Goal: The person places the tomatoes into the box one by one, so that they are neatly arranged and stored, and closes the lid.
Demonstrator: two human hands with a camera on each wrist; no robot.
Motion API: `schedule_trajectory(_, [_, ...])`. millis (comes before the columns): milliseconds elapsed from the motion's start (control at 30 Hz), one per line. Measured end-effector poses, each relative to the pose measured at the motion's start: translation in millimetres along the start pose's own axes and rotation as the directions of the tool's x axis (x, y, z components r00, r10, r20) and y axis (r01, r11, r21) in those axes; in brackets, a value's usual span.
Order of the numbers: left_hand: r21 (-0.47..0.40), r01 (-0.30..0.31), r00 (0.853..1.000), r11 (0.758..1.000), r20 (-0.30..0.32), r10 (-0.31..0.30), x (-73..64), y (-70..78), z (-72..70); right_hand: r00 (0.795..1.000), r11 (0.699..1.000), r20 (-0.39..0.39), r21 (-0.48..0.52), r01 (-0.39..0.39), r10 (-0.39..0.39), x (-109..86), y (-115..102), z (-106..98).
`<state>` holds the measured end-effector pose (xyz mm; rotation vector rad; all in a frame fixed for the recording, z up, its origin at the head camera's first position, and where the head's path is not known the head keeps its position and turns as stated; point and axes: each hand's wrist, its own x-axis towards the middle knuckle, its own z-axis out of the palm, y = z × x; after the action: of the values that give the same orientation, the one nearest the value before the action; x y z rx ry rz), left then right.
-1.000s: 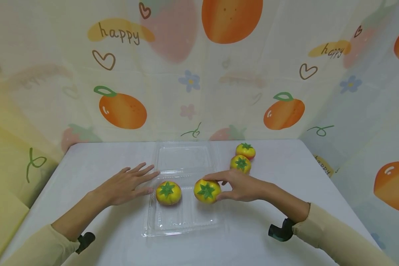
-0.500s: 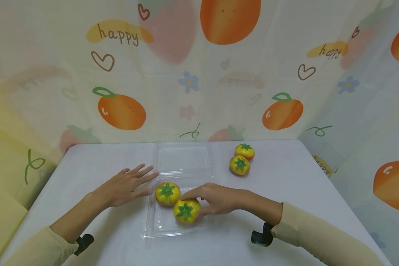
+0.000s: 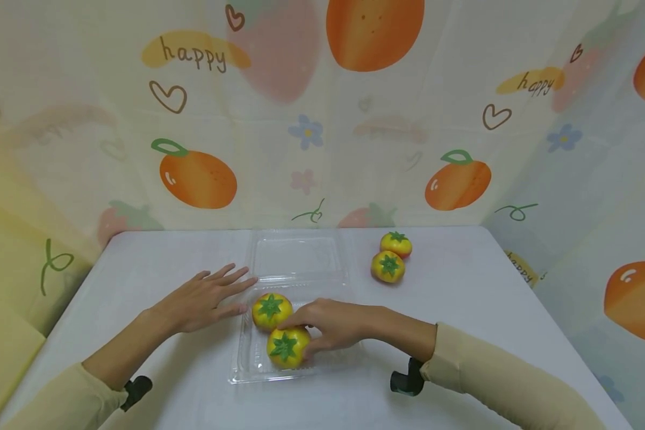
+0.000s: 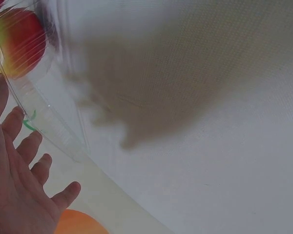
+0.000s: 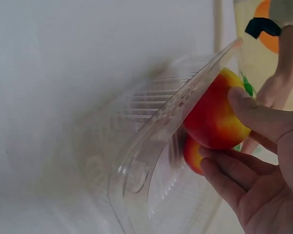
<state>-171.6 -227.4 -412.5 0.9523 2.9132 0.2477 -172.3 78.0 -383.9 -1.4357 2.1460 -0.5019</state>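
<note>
My right hand pinches a yellow-red persimmon with a green leafy top, between thumb and fingers. This fruit is in the near-left part of a clear plastic clamshell box. Just behind it, in the same tray, sits another persimmon; the two look to be touching. In the right wrist view the gripped persimmon shows its red underside beside the box wall. My left hand, fingers straight and spread, lies at the box's left edge, its fingertips by the rim in the left wrist view.
Two more persimmons, a nearer one and a farther one, stand together at the back right of the white table. The box's lid is folded back toward the printed curtain.
My right hand has carried its persimmon left and toward me, from the tray's right side to the near-left part, beside the other fruit. The left hand has stayed in place.
</note>
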Motion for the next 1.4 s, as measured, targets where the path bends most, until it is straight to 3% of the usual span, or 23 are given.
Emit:
schedule_trajectory(267, [-0.015, -0.001, 1.000, 1.000, -0.002, 0.001, -0.5, 0.1, 0.6, 0.999, 1.000, 0.030, 0.000, -0.016, 0.016, 10.6, -1.5, 5.2])
schedule_trajectory(567, [-0.013, -0.008, 1.000, 1.000, -0.003, 0.008, -0.7, 1.5, 1.1, 0.996, 0.995, 0.071, 0.073, -0.064, 0.058, 16.1, -0.8, 8.5])
schedule_trajectory(1033, [-0.025, -0.012, 1.000, 1.000, -0.002, 0.012, -0.3, 3.8, 0.0, 0.994, 0.997, 0.077, -0.004, -0.072, 0.072, 33.7, -7.7, 10.3])
schedule_trajectory(1400, [-0.016, -0.006, 1.000, 1.000, 0.000, 0.006, 1.1, 3.0, 0.4, 0.992, 0.995, 0.078, 0.014, -0.097, 0.096, 32.1, -8.6, 10.4])
